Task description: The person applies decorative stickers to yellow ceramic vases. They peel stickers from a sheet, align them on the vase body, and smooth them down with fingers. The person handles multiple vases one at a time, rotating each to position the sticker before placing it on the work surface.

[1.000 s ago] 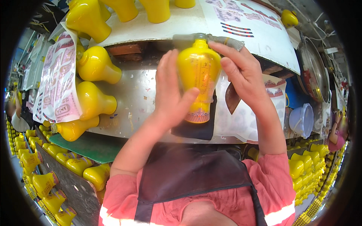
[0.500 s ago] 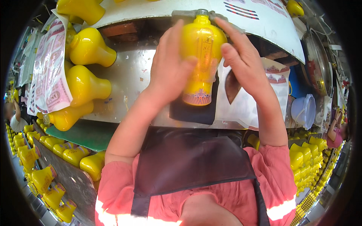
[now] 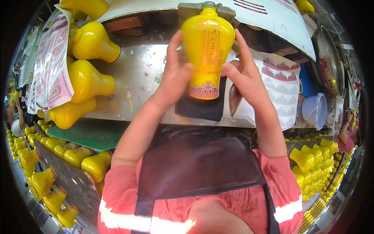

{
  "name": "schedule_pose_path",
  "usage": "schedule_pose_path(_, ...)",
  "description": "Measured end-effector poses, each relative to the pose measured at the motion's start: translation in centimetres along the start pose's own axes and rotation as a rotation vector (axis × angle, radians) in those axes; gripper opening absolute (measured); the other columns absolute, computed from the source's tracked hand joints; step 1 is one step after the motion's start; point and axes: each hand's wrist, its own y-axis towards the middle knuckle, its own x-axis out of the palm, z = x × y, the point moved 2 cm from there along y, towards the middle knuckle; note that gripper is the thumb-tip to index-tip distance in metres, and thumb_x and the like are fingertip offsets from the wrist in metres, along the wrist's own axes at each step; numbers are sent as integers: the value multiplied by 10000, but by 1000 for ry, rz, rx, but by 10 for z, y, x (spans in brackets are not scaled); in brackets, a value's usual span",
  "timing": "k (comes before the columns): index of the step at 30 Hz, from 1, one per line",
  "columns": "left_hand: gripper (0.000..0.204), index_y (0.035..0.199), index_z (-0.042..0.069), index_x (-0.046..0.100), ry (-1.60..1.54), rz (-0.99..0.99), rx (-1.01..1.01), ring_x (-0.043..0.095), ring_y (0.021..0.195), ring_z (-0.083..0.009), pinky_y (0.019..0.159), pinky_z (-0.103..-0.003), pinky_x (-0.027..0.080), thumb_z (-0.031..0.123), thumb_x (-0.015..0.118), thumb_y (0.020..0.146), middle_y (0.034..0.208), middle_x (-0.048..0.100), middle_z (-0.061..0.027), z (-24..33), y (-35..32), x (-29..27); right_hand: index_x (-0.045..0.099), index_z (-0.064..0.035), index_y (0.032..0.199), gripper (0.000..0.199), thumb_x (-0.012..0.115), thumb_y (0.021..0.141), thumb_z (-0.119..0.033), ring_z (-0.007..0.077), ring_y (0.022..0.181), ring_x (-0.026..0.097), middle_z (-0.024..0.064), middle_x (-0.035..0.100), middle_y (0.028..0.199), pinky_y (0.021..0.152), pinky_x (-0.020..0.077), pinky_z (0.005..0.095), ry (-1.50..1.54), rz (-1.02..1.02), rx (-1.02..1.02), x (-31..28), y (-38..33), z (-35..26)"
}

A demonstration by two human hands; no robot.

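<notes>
A glossy yellow bottle [image 3: 206, 43] lies in front of me, neck pointing away, with reddish lettering down its front and a patterned blue-and-red band near its base. My left hand [image 3: 175, 72] is closed along its left side, thumb toward the lower body. On the other side my right hand [image 3: 245, 72] holds it, fingers along the shoulder and thumb near the lower body. The neck lies over a grey padded support [image 3: 187, 11]. Below the base is a dark cloth [image 3: 198, 111]. Next to my right hand shows a brown pointed piece [image 3: 235, 100], partly hidden.
Plain yellow bottles [image 3: 91, 82] lie at the left beside a hanging printed decal sheet [image 3: 50, 74]. Another decal sheet [image 3: 278, 97] lies at the right, near a pale bucket [image 3: 314, 111]. More bottles [image 3: 311, 156] stand in rows at both sides. A green board [image 3: 87, 134] sits at the near left.
My hands have come down from around the bottle's upper part to grip its sides. The bottle sits slightly higher in the picture, and its lettering shows more clearly.
</notes>
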Motion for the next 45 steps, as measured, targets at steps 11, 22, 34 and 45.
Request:
schedule_pose_path(11, 1017, 1644, 137, 57, 32, -2, 5, 444, 1302, -247, 1115, -414, 388, 526, 683, 943, 1592, 270, -139, 7, 8, -6, 212, -74, 1642, 937, 739, 884, -233, 129, 782, 637, 233, 477, 1520, 747, 532, 277, 69, 26, 34, -1, 2, -5)
schedule_pose_path(22, 979, 1629, 111, 123, 83, 56, 29, 432, 1362, -277, 1140, -421, 391, 378, 756, 932, 1581, 296, -133, 8, 10, 5, 229, 2, 1618, 1006, 782, 828, -285, 163, 785, 642, 231, 483, 1509, 760, 546, 303, -150, 153, -147, 15, 2, -8)
schedule_pose_path(34, 961, 1630, 115, 140, 54, 67, 24, 433, 1366, -282, 1143, -423, 391, 374, 752, 936, 1586, 294, -137, 10, 9, 6, 210, -5, 1625, 1038, 794, 812, -281, 155, 785, 633, 217, 444, 1559, 763, 542, 297, -98, 135, -169, 14, 4, -5)
schedule_pose_path(45, 1020, 1635, 108, 108, 178, 83, -5, 381, 1427, -300, 1113, -432, 420, 437, 751, 915, 1610, 267, -152, 11, 10, 2, 347, -63, 1585, 886, 779, 840, -275, 114, 713, 614, 160, 662, 1173, 693, 512, 268, 49, 117, -54, 1, 9, -9)
